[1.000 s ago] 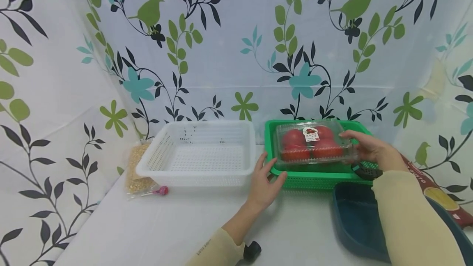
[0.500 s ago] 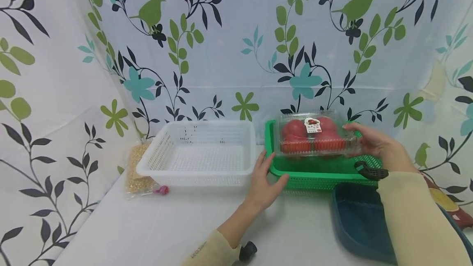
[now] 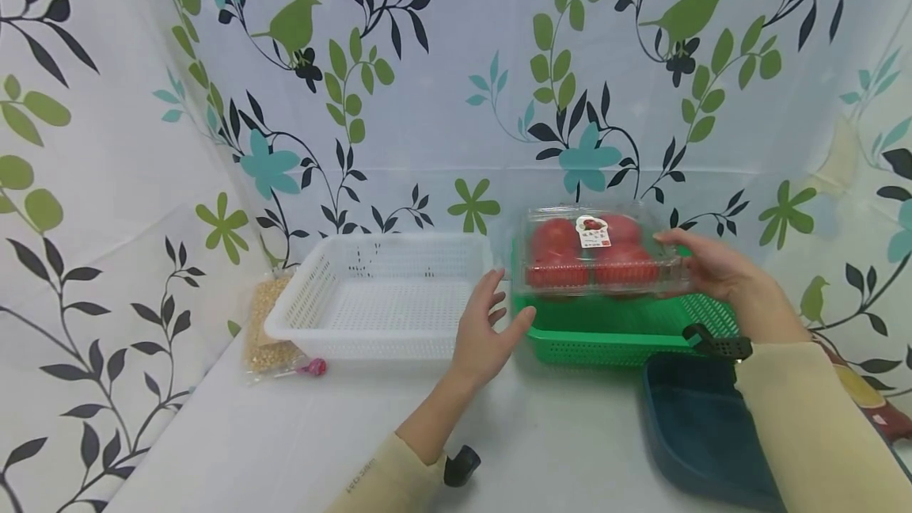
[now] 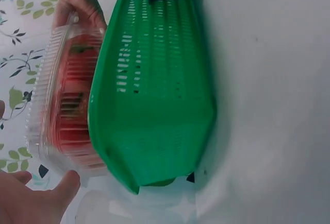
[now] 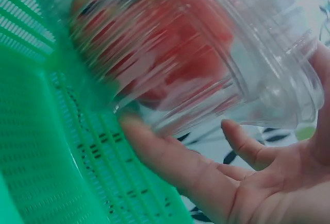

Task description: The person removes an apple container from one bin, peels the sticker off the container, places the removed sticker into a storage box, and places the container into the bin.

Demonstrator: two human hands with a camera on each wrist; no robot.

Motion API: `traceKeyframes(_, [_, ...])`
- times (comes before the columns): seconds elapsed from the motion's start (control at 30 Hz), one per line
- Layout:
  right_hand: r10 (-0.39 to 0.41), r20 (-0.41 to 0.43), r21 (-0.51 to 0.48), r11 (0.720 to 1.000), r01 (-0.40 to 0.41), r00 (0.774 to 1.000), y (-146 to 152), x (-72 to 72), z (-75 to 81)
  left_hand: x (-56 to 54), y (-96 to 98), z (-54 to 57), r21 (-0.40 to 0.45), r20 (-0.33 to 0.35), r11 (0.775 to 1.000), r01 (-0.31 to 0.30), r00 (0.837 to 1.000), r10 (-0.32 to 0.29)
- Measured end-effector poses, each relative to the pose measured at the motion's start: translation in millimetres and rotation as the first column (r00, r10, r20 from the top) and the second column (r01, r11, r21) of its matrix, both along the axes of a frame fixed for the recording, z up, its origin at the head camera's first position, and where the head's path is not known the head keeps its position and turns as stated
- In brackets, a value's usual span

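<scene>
A clear plastic box of tomatoes (image 3: 593, 254) with a white label is held up over the back of the green basket (image 3: 613, 345). My right hand (image 3: 720, 275) grips its right end, thumb on top; the right wrist view shows fingers (image 5: 175, 162) beneath the box. My left hand (image 3: 484, 331) is raised in front of the gap between the green basket and the white basket (image 3: 406, 347), fingers spread and holding nothing. In the left wrist view the left thumb (image 4: 67, 185) is close to the box's lower corner; whether they touch I cannot tell.
A dark blue bin (image 3: 698, 434) stands front right, partly hidden by my right sleeve. Behind that sleeve lies a brown-red packet (image 3: 883, 418). Left of the white basket are a bag of pale grains (image 3: 267, 331) and a pink wrapped lollipop (image 3: 314, 367). A patterned cloth hangs behind.
My right hand has lifted the tomato box up out of the green basket, then moved it slightly left. My left hand has drawn back left from the green basket's rim.
</scene>
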State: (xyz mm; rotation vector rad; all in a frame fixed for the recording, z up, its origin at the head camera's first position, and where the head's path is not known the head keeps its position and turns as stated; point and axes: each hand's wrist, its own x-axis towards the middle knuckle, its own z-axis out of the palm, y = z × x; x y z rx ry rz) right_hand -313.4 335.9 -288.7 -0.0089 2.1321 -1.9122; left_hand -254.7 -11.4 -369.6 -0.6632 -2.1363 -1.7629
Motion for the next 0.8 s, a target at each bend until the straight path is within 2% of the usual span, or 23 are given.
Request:
traceKeyframes(0.13, [0.003,-0.040,-0.019,1.000,-0.004,0.999,-11,5.7,0.4,-2.3,-10.1,8.5,0.037,0.053,0.999,0.020,0.998,-0.021])
traceKeyframes(0.27, [0.005,-0.052,-0.064,0.998,-0.008,0.999,-22,15.0,0.1,-5.9,-22.5,15.2,0.072,0.125,0.996,0.059,0.990,-0.068])
traceKeyframes(0.5, [0.024,-0.107,-0.115,0.993,-0.037,0.994,-44,36.7,0.5,-11.7,-50.3,19.4,0.124,0.173,0.984,0.131,0.973,-0.152])
traceKeyframes(0.63, [0.039,-0.116,-0.143,0.988,-0.056,0.992,-59,49.7,2.0,-14.7,-70.9,21.6,0.172,0.186,0.961,0.216,0.951,-0.247])
traceKeyframes(0.8, [0.076,-0.104,-0.189,0.977,-0.095,0.992,-78,65.5,1.0,-16.6,-97.4,26.3,0.196,0.201,0.925,0.325,0.910,-0.362])
